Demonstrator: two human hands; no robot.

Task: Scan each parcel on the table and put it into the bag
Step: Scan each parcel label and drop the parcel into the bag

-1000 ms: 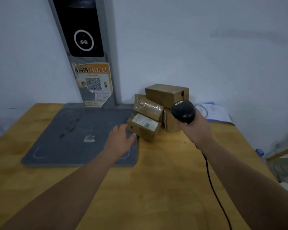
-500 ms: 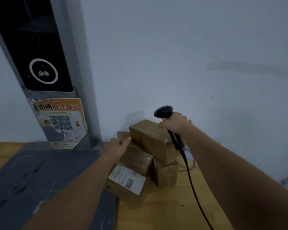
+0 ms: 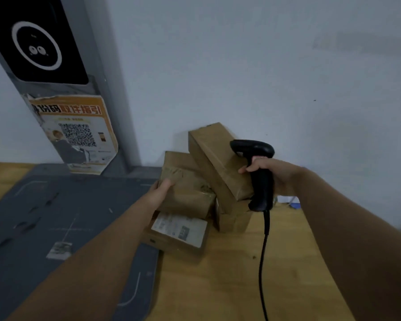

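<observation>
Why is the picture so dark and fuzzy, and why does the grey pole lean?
Head view: dim, bluish light; a faint shadow on the white wall beside the brown cardboard parcels; the white paper label on the lowest parcel is too blurred to read; the wide-angle lens bends edges, so the grey upright pole leans; the black handheld scanner looks sharpest.
</observation>
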